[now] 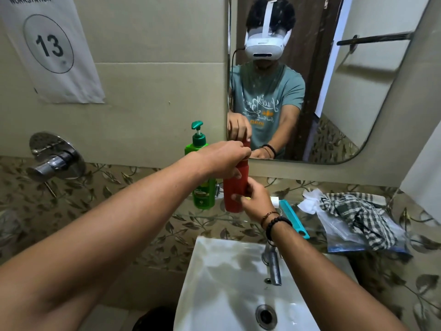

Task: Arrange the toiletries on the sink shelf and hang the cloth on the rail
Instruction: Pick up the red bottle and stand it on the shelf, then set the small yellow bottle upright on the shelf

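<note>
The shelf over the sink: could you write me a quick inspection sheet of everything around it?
Surface: glass shelf, crowded on its right side.
Job's things: red bottle upright, held; green pump bottle standing left of it; teal comb; checked cloth bunched, not hung; rail seen in the mirror, bare.
Clutter: plastic bag, white tissue.
Hands: left hand grips the bottle top; right hand grips its lower body.
Cables: nothing seen on the shelf.
Surroundings: sink, mirror, paper sign.

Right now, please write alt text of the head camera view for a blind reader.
Both hands hold an upright red bottle above a glass shelf, left hand on top, right hand lower. A green pump bottle stands beside it; a checked cloth lies to the right.
</note>
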